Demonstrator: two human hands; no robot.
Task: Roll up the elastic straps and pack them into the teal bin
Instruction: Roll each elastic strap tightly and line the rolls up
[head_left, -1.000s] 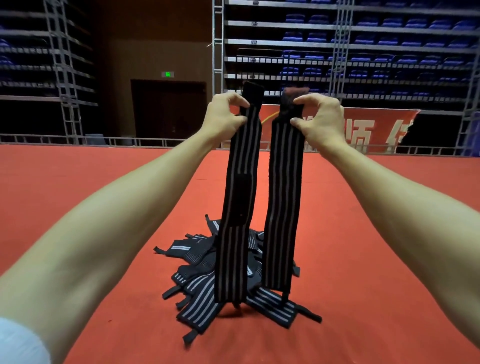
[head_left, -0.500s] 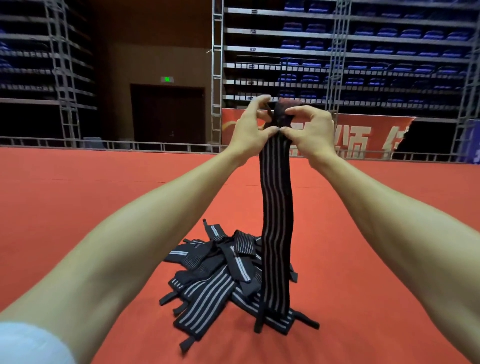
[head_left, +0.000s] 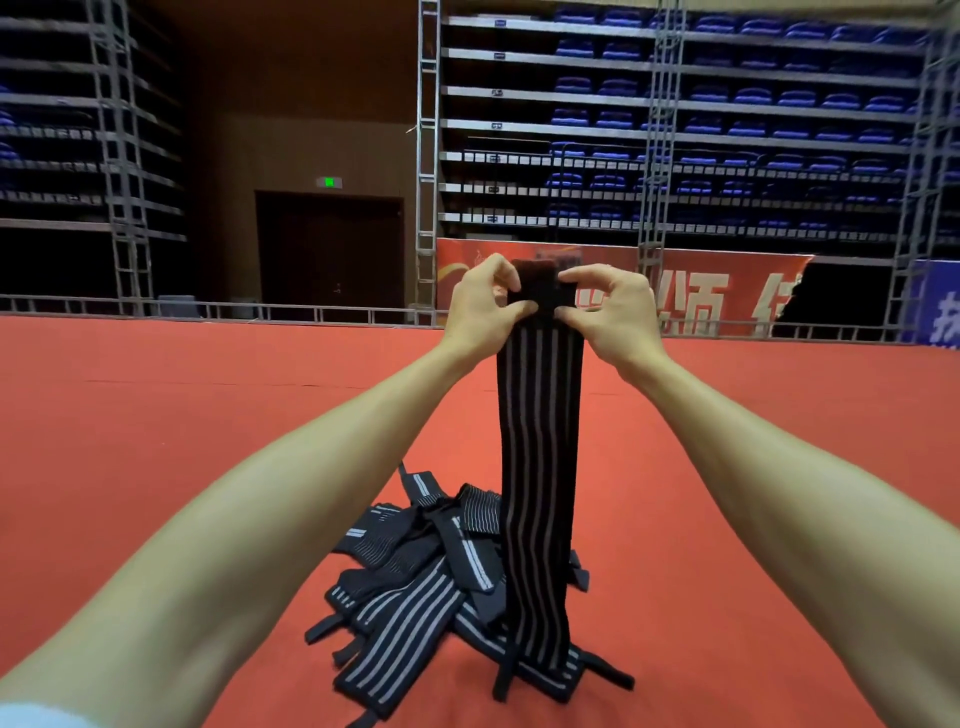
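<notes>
1. Pinching the top end of the hanging strap (head_left: 540, 467) with both hands: left hand (head_left: 483, 306) on the left edge, right hand (head_left: 613, 312) on the right edge. Thumbs and forefingers closed on the dark fuzzy tab, other fingers curled loosely behind.
2. Held high and far out at arm's length, most likely to let the full length drop straight and untwisted before rolling.
3. Gripped at both corners rather than one, probably to keep the tab flat and square for a neat first turn.
4. Hanging plumb from the fingers down to the pile of straps (head_left: 415, 587), with the lower end at the near right side of the heap.
5. Possibly two straps laid face to face rather than one; edges too closely matched to tell.
6. Heaped loose and crossed on the red floor (head_left: 208, 415) between the forearms (handy for the next pick).
7. No teal bin anywhere in view, so nothing to report of packing.
8. Judged early in the task: rolling about to start, most of the heap yet to be rolled.
9. Next move calling for a firm first fold at the tab and steady tension; being elastic, likely to spring open if slackened.
</notes>
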